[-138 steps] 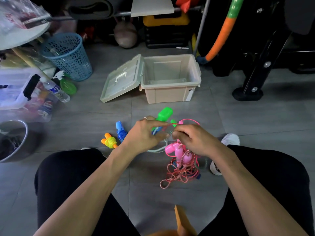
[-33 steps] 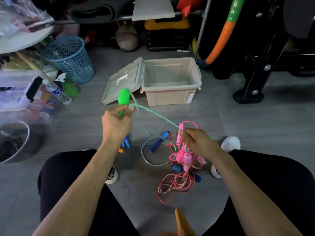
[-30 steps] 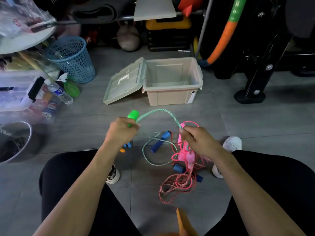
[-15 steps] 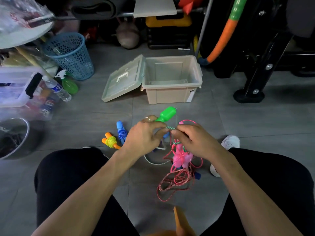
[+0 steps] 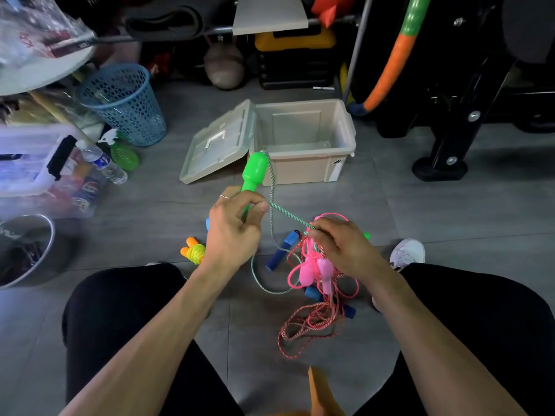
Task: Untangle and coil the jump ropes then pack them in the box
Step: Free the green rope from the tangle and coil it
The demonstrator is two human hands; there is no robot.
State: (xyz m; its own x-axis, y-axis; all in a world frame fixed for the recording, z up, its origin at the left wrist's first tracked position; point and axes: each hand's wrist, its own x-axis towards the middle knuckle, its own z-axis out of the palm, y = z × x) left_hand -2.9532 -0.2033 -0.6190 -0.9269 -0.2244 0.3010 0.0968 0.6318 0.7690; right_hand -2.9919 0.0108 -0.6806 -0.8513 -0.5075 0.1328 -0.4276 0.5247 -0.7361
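My left hand (image 5: pixel 232 232) grips a green jump-rope handle (image 5: pixel 253 172) that points up and away. Its green-white cord (image 5: pixel 288 214) runs from the handle tip down to my right hand (image 5: pixel 342 247), which pinches it above a tangle. The tangle holds pink handles (image 5: pixel 315 273), a red-white cord (image 5: pixel 309 325) and blue handles (image 5: pixel 282 250) on the floor. A coiled orange-handled rope (image 5: pixel 193 252) lies left of my left hand. The beige box (image 5: pixel 303 166) stands open beyond, its lid (image 5: pixel 216 148) hinged back to the left.
A blue mesh basket (image 5: pixel 123 100), a green spray bottle (image 5: pixel 121 151), a water bottle (image 5: pixel 103 165) and a clear bin (image 5: pixel 33 163) crowd the left. A metal bowl (image 5: pixel 24 250) sits near my left knee. A black stand base (image 5: pixel 440 168) and a white shoe (image 5: pixel 407 253) are on the right.
My left hand has drawn the green handle up and away from my right hand, stretching a length of green-white cord between them. The right hand stays on the tangle.
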